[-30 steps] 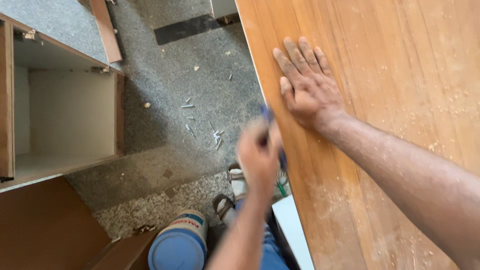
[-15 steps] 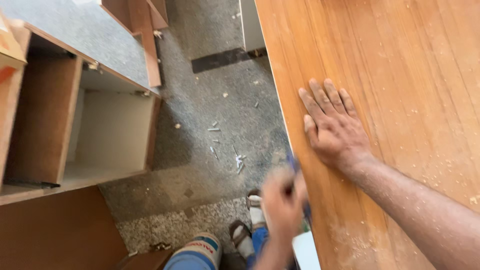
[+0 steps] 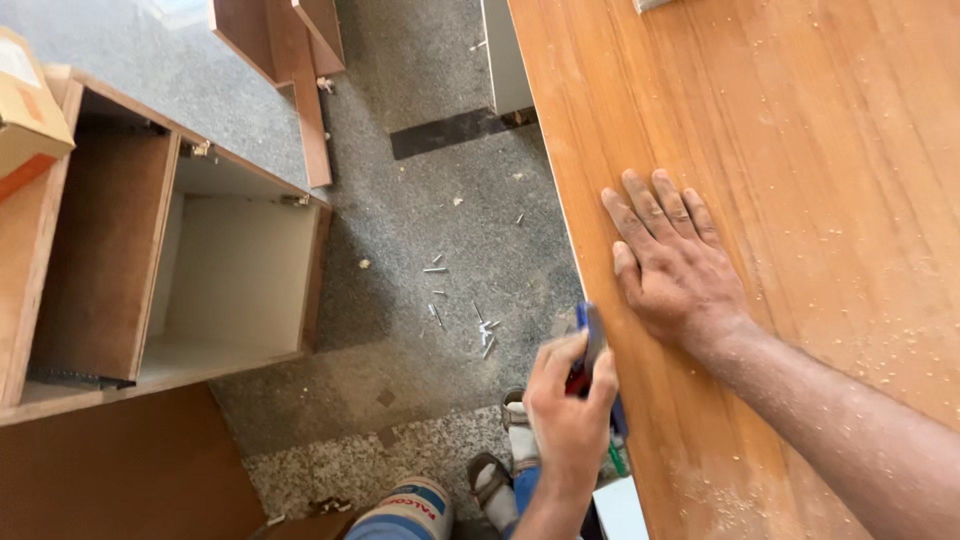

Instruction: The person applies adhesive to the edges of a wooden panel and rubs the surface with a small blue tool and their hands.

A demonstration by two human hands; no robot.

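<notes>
Workshop floor was grey speckled stone, littered with pale chips and dust; a big orange-brown laminated board filled the right side of view, sawdust scattered on it. Nearest: a blue-and-white tin at the bottom edge, and the person's sandalled feet just right of it. Just above those, the left hand was closed in a fist around a small blue-and-red hand tool, pressed against the board's left edge; exact tool type was unclear, mostly hidden by the fingers. Right hand lay flat on the board near that edge, fingers spread and straight, gripping nothing, just bearing down. Judgement: the tool looked light, rigid, fine for one hand, best held round its body as shown. The board looked stiff and heavy, with a slick, dusty laminate face, so a flat palm could slip; its edge banding likely chips easily. Better taken at its long edges than from the face. Left of the floor gap sat an open plywood cabinet carcass, pale inside. Far left was the corner of a cardboard box; more panels stood at the far end.
</notes>
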